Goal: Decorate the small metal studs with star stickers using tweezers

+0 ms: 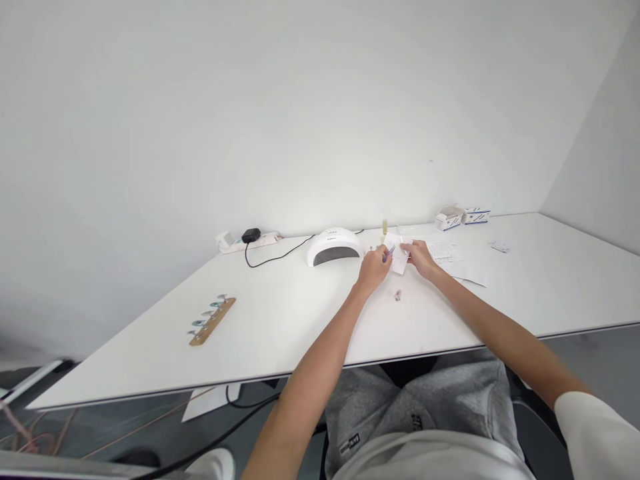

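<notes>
My left hand (373,269) is closed in a pinch on a thin tweezer-like tool (389,252), its tip touching a small white sheet (399,260). My right hand (421,257) is closed on the right edge of that sheet and holds it just above the white table (280,320). A small vial-like object (397,295) lies on the table just in front of both hands. A little yellow bottle (385,227) stands behind the sheet.
A white nail lamp (334,247) sits left of my hands, its black cable running to a power strip (249,241) by the wall. A wooden strip holding several small discs (211,319) lies at the left. Papers (463,265) and two small boxes (461,217) are at the right.
</notes>
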A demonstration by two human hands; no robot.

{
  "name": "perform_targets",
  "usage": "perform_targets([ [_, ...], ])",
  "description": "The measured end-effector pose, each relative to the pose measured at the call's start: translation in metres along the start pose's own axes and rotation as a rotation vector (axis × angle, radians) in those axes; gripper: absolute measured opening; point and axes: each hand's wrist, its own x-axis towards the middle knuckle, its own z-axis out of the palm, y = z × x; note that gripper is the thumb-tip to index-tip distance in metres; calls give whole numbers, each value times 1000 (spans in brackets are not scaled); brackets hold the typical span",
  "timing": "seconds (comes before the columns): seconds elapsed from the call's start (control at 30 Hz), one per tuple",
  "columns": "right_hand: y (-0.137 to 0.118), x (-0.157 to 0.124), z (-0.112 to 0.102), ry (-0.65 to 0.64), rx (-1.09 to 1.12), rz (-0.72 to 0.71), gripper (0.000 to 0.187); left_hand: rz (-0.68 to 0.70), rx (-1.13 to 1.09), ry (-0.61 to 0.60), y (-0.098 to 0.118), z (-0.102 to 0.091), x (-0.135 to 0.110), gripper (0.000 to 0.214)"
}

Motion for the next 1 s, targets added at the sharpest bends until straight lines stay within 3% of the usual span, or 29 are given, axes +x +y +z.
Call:
perform_targets([
  [1.0, -3, -3, 4, 31, 122, 57, 12, 57, 67, 25, 1, -1, -1, 13],
])
